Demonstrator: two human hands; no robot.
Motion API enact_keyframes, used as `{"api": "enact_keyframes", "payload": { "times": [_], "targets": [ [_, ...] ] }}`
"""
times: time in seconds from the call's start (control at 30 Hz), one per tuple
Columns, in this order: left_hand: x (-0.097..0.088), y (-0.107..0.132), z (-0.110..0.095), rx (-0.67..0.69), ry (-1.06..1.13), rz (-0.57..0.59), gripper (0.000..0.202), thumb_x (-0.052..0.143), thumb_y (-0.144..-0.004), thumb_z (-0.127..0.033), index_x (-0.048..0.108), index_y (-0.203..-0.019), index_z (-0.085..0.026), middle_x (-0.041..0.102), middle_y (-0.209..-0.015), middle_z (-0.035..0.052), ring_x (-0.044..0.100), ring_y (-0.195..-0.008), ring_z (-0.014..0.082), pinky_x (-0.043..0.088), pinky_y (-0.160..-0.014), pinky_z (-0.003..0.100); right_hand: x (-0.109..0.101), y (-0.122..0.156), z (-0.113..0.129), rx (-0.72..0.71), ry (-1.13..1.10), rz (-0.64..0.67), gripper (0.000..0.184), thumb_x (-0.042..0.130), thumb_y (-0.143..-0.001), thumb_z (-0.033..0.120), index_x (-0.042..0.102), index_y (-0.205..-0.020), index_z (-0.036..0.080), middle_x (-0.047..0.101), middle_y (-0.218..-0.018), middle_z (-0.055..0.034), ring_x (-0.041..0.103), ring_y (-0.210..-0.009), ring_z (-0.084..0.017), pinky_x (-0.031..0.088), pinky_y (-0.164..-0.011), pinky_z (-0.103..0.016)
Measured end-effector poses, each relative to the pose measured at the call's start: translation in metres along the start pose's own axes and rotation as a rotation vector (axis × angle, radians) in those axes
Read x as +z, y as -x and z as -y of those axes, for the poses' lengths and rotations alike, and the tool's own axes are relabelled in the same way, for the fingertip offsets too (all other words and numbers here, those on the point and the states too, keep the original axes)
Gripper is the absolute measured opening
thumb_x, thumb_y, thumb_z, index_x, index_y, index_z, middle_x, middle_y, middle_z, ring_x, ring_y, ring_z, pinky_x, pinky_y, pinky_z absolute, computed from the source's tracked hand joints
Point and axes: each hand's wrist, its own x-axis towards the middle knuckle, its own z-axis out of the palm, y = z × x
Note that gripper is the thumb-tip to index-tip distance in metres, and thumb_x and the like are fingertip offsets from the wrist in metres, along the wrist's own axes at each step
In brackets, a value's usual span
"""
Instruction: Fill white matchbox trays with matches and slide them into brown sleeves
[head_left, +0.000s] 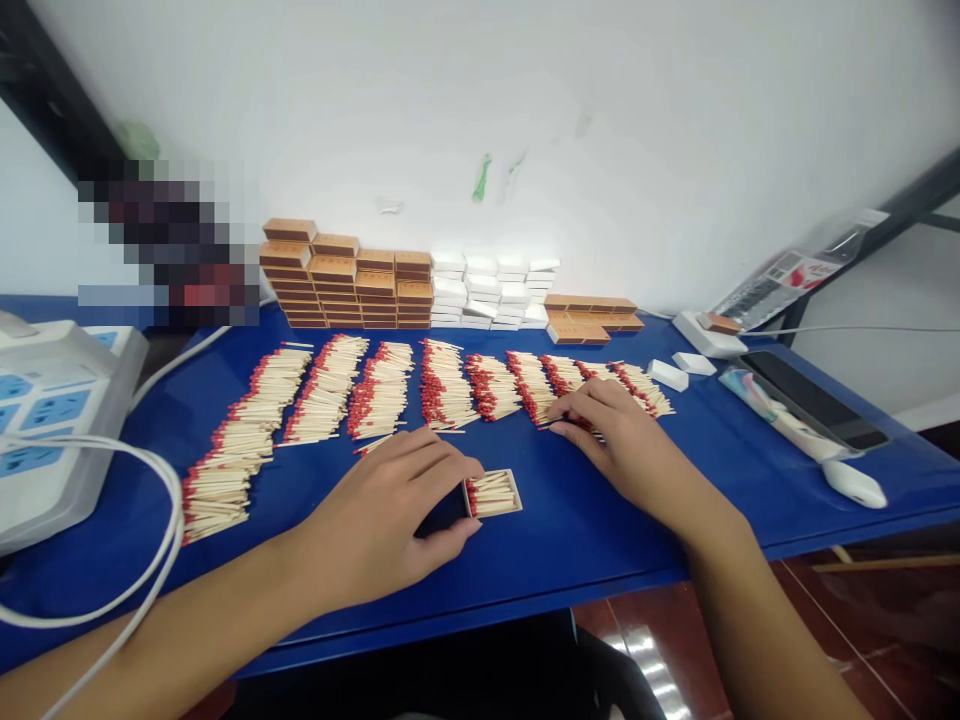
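My left hand (405, 500) grips the left end of a small white matchbox tray (519, 493) between thumb and forefinger. Inside the tray lie red-tipped matches (495, 492), heads to the left. My right hand (619, 430) reaches into the right-hand rows of matches, its thumb and fingertips close together at the lower end of one row (531, 385); the hand covers part of the rows beneath it. More long rows of matches (319, 390) spread over the blue table to the left.
Against the wall stand stacked brown matchboxes (341, 290), white trays (487, 290) and a low row of brown boxes (592, 315). Two loose trays (667, 375), a phone (817, 400) and a white case (853, 483) lie right. A power strip (67, 430) with a looping cable sits left.
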Motion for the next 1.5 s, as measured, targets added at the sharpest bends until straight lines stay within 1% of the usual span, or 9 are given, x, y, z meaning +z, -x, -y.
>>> {"api": "enact_keyframes", "payload": {
  "times": [0.23, 0.5, 0.8, 0.9, 1.03, 1.2, 1.37, 1.43, 1.5],
  "targets": [
    [-0.001, -0.001, -0.001, -0.028, 0.004, 0.009, 0.025, 0.072, -0.1, -0.026, 0.064, -0.123, -0.021, 0.077, -0.109, 0.0048, 0.068, -0.1, 0.0247, 0.055, -0.088, 0.041, 0.002, 0.001, -0.001, -0.01, -0.012, -0.016, 0.013, 0.056, -0.109, 0.028, 0.067, -0.102, 0.024, 0.067, -0.104, -0.0098, 0.062, -0.099, -0.028, 0.052, -0.089, -0.044],
    [0.0, 0.0, -0.001, -0.024, -0.018, 0.011, 0.029, 0.072, -0.099, -0.026, 0.062, -0.126, -0.02, 0.077, -0.11, 0.0051, 0.069, -0.1, 0.0249, 0.056, -0.088, 0.041, 0.0, 0.004, 0.006, 0.021, -0.028, 0.021, 0.015, 0.055, -0.11, 0.031, 0.067, -0.106, 0.023, 0.065, -0.108, -0.0098, 0.061, -0.103, -0.027, 0.052, -0.093, -0.046],
    [0.0, 0.0, 0.0, -0.04, -0.021, 0.011, 0.031, 0.072, -0.099, -0.027, 0.061, -0.127, -0.021, 0.077, -0.111, 0.0043, 0.069, -0.102, 0.0255, 0.057, -0.089, 0.043, -0.003, 0.004, 0.006, 0.031, -0.057, 0.043, 0.016, 0.054, -0.11, 0.029, 0.066, -0.101, 0.024, 0.065, -0.105, -0.0092, 0.062, -0.1, -0.027, 0.052, -0.09, -0.045],
    [0.0, 0.0, 0.0, -0.05, -0.018, 0.021, 0.034, 0.072, -0.099, -0.028, 0.059, -0.13, -0.022, 0.077, -0.115, 0.0043, 0.07, -0.104, 0.0253, 0.057, -0.091, 0.043, -0.005, 0.004, 0.017, 0.013, -0.042, 0.022, 0.014, 0.055, -0.11, 0.029, 0.064, -0.101, 0.024, 0.066, -0.104, -0.0084, 0.061, -0.1, -0.028, 0.051, -0.091, -0.045],
    [0.0, 0.002, 0.0, -0.061, -0.019, 0.024, 0.044, 0.072, -0.099, -0.028, 0.053, -0.138, -0.024, 0.076, -0.123, 0.0046, 0.07, -0.111, 0.0262, 0.057, -0.097, 0.044, -0.009, 0.004, 0.05, -0.047, -0.044, 0.019, 0.012, 0.056, -0.111, 0.029, 0.064, -0.103, 0.024, 0.066, -0.106, -0.0081, 0.06, -0.102, -0.027, 0.05, -0.092, -0.044],
    [0.001, 0.001, 0.0, -0.067, -0.029, 0.02, 0.05, 0.072, -0.098, -0.028, 0.048, -0.142, -0.025, 0.077, -0.117, 0.0049, 0.071, -0.107, 0.0277, 0.057, -0.094, 0.045, -0.002, -0.001, 0.087, -0.138, 0.005, 0.073, 0.014, 0.055, -0.111, 0.022, 0.063, -0.099, 0.022, 0.066, -0.1, -0.0076, 0.06, -0.094, -0.025, 0.05, -0.085, -0.042],
    [0.0, 0.001, -0.001, -0.057, -0.026, 0.019, 0.05, 0.072, -0.097, -0.026, 0.049, -0.141, -0.025, 0.077, -0.117, 0.0046, 0.07, -0.106, 0.0275, 0.057, -0.092, 0.044, 0.01, -0.003, 0.096, -0.166, 0.073, 0.056, 0.018, 0.053, -0.112, 0.024, 0.065, -0.099, 0.02, 0.065, -0.097, -0.0089, 0.059, -0.091, -0.026, 0.051, -0.08, -0.043],
    [0.0, 0.001, -0.001, -0.052, -0.022, 0.004, 0.048, 0.072, -0.096, -0.025, 0.051, -0.14, -0.025, 0.077, -0.118, 0.0047, 0.07, -0.106, 0.0268, 0.057, -0.093, 0.044, 0.01, -0.003, 0.097, -0.165, 0.066, 0.05, 0.017, 0.054, -0.111, 0.024, 0.066, -0.1, 0.021, 0.065, -0.097, -0.009, 0.059, -0.091, -0.026, 0.051, -0.08, -0.043],
    [0.001, 0.001, 0.0, -0.035, -0.015, -0.007, 0.04, 0.072, -0.097, -0.025, 0.057, -0.134, -0.023, 0.077, -0.114, 0.005, 0.069, -0.103, 0.0261, 0.057, -0.091, 0.043, 0.008, -0.002, 0.096, -0.156, 0.044, 0.04, 0.016, 0.054, -0.111, 0.023, 0.067, -0.101, 0.022, 0.066, -0.098, -0.0089, 0.059, -0.092, -0.026, 0.051, -0.081, -0.043]
  ]
}}
